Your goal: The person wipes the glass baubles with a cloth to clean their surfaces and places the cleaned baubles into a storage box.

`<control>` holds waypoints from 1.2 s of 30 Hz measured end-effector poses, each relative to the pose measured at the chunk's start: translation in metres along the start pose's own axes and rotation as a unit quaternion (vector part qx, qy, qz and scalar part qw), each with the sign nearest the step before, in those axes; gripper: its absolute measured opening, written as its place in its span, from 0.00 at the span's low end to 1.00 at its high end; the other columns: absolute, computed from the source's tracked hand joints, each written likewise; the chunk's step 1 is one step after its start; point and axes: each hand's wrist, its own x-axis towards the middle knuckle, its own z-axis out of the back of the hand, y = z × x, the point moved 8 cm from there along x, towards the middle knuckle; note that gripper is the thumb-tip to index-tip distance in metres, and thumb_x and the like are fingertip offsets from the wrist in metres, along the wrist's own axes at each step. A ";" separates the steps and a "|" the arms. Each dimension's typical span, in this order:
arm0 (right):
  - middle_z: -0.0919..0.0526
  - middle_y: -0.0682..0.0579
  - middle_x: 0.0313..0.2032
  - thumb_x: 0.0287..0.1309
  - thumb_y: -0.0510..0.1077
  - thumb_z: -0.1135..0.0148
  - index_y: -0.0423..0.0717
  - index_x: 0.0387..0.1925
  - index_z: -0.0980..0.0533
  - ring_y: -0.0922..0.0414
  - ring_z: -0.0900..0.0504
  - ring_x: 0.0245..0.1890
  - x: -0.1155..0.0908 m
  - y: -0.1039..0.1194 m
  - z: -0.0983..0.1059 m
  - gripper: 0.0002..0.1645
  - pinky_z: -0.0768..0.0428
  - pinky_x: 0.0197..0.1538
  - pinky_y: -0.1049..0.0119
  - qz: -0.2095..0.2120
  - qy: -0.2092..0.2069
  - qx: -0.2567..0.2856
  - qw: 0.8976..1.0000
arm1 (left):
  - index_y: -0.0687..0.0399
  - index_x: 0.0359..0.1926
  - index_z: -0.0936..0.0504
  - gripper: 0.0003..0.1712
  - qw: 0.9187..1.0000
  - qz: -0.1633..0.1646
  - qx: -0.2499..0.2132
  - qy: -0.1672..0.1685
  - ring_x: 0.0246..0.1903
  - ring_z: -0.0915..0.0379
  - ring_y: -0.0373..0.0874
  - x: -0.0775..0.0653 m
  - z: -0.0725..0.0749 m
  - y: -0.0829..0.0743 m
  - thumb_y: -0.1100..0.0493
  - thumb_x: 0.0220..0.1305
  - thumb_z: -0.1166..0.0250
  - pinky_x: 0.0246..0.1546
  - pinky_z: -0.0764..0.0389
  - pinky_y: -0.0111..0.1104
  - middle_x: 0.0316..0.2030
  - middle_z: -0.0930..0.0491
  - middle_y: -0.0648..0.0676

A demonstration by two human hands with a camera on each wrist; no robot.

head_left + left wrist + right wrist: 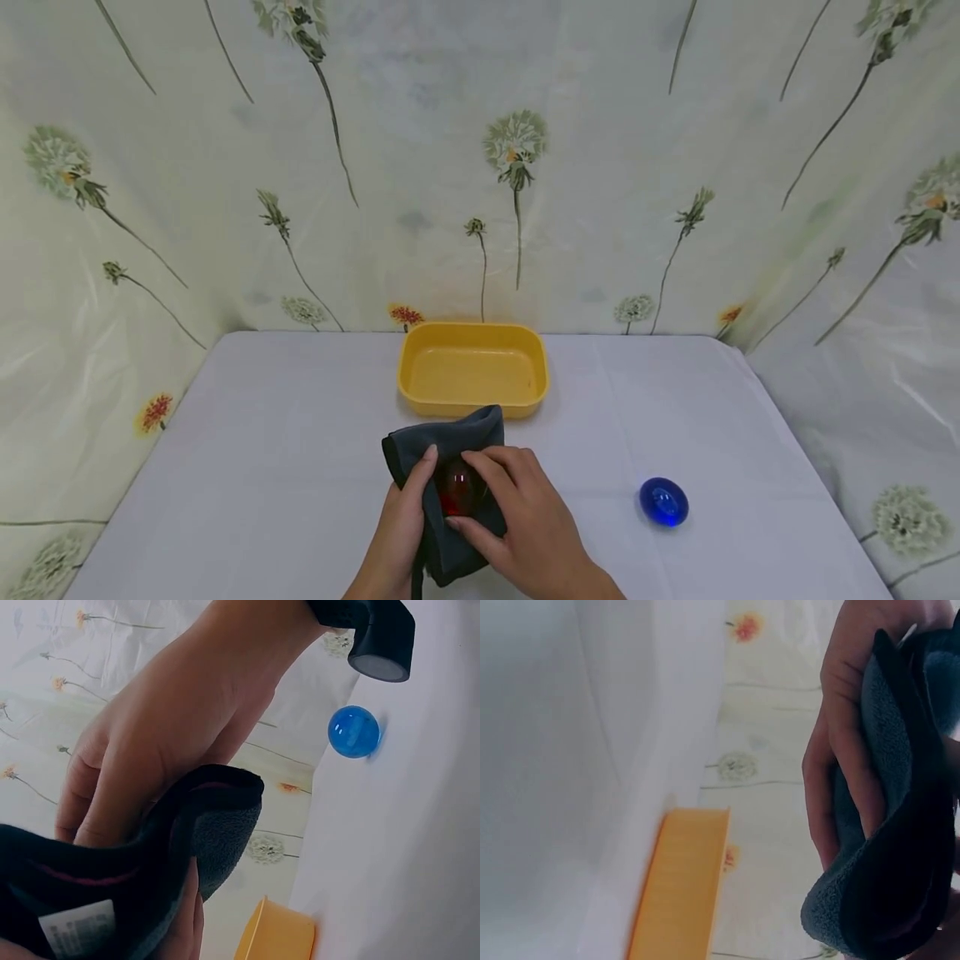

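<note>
A dark red glass ball (459, 488) lies in a dark grey-blue cloth (467, 433), held above the table's near side. My left hand (402, 521) grips the cloth from the left and beneath, its thumb along the near face beside the ball. With thumb and fingertips, my right hand (528, 521) holds the ball from the right. In the left wrist view the cloth (217, 840) shows a dark hem and a white label (79, 930); the ball is hidden there. The left hand's fingers (855, 761) spread behind the cloth in the right wrist view.
A yellow rectangular tray (472, 411) stands at the back middle of the white-covered table (300, 450), just beyond the cloth. On the right lies a clear blue ball (663, 502). A dandelion-patterned curtain (420, 167) encloses the back and sides.
</note>
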 end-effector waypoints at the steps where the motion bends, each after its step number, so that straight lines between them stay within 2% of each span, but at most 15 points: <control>1: 0.25 0.57 0.55 0.62 0.66 0.28 0.53 0.67 0.25 0.62 0.28 0.51 0.000 -0.001 0.001 0.38 0.19 0.49 0.67 -0.008 -0.003 -0.003 1.000 | 0.59 0.79 0.47 0.51 1.000 -0.001 0.001 0.003 0.66 0.34 0.58 0.000 -0.001 0.000 0.26 0.75 0.51 0.66 0.30 0.60 0.70 0.34 0.63; 6: 0.26 0.59 0.46 0.61 0.71 0.31 0.50 0.54 0.19 0.63 0.30 0.47 0.001 -0.006 0.001 0.34 0.19 0.47 0.68 -0.047 -0.018 -0.018 0.999 | 0.60 0.77 0.43 0.51 1.000 -0.014 0.003 0.020 0.58 0.25 0.52 -0.001 -0.003 0.002 0.25 0.74 0.51 0.63 0.25 0.56 0.65 0.27 0.61; 8: 0.26 0.59 0.46 0.61 0.72 0.32 0.49 0.53 0.19 0.63 0.31 0.47 0.001 -0.007 0.000 0.35 0.19 0.48 0.68 -0.057 -0.016 -0.019 0.998 | 0.59 0.77 0.43 0.51 1.000 -0.017 0.002 0.024 0.58 0.24 0.52 -0.001 -0.003 0.002 0.25 0.74 0.51 0.62 0.24 0.55 0.65 0.27 0.61; 11: 0.25 0.58 0.50 0.61 0.72 0.32 0.49 0.63 0.22 0.63 0.30 0.50 -0.001 -0.008 -0.003 0.41 0.18 0.51 0.66 -0.054 -0.003 -0.016 0.998 | 0.59 0.78 0.44 0.50 1.000 -0.019 -0.003 0.022 0.61 0.28 0.54 0.000 -0.003 0.001 0.26 0.75 0.51 0.63 0.25 0.55 0.67 0.29 0.62; 14: 0.25 0.56 0.57 0.60 0.69 0.28 0.51 0.74 0.31 0.62 0.29 0.55 -0.003 -0.006 -0.005 0.48 0.17 0.55 0.62 -0.036 0.009 -0.005 0.999 | 0.59 0.78 0.45 0.50 1.000 -0.021 -0.003 0.014 0.65 0.34 0.57 0.001 -0.002 -0.001 0.26 0.75 0.51 0.65 0.27 0.57 0.69 0.32 0.63; 17: 0.26 0.55 0.59 0.59 0.63 0.24 0.56 0.75 0.34 0.61 0.28 0.55 -0.003 -0.004 -0.004 0.49 0.17 0.54 0.62 -0.019 0.008 0.000 1.000 | 0.59 0.78 0.46 0.50 1.000 -0.018 -0.005 0.010 0.66 0.36 0.58 0.001 -0.001 -0.001 0.26 0.75 0.51 0.65 0.28 0.57 0.69 0.33 0.63; 21: 0.26 0.55 0.57 0.59 0.62 0.24 0.56 0.70 0.29 0.62 0.28 0.53 -0.003 -0.004 -0.002 0.42 0.17 0.51 0.65 -0.014 0.003 -0.007 1.000 | 0.60 0.78 0.45 0.50 1.000 -0.013 -0.014 0.020 0.63 0.32 0.55 0.001 -0.003 0.001 0.26 0.75 0.51 0.64 0.25 0.53 0.68 0.31 0.63; 26: 0.24 0.58 0.50 0.60 0.71 0.30 0.52 0.60 0.22 0.64 0.29 0.49 -0.002 -0.008 0.000 0.38 0.17 0.50 0.68 -0.055 0.000 -0.021 0.998 | 0.61 0.77 0.43 0.50 0.999 -0.018 -0.012 0.039 0.57 0.25 0.51 0.000 -0.008 0.004 0.26 0.75 0.51 0.61 0.21 0.48 0.66 0.28 0.61; 30: 0.25 0.61 0.45 0.58 0.75 0.33 0.51 0.53 0.21 0.65 0.30 0.47 -0.001 -0.011 0.001 0.37 0.18 0.48 0.69 -0.080 -0.008 -0.024 0.997 | 0.61 0.77 0.42 0.50 0.999 -0.025 -0.007 0.042 0.56 0.24 0.51 0.001 -0.010 0.004 0.26 0.75 0.51 0.61 0.21 0.49 0.65 0.28 0.62; 33: 0.24 0.59 0.49 0.59 0.74 0.32 0.50 0.62 0.24 0.64 0.29 0.50 -0.001 -0.010 0.000 0.42 0.17 0.51 0.66 -0.063 -0.005 -0.015 0.998 | 0.61 0.78 0.43 0.52 0.999 -0.023 -0.002 0.026 0.61 0.28 0.54 0.002 -0.007 0.003 0.25 0.74 0.51 0.63 0.23 0.52 0.67 0.30 0.62; 36: 0.25 0.56 0.57 0.59 0.68 0.27 0.51 0.73 0.31 0.61 0.28 0.56 -0.001 -0.006 -0.001 0.48 0.17 0.55 0.62 -0.032 0.002 -0.001 0.999 | 0.60 0.78 0.45 0.52 1.000 -0.022 -0.002 0.016 0.63 0.31 0.55 0.002 -0.004 0.000 0.24 0.73 0.51 0.63 0.24 0.53 0.68 0.31 0.62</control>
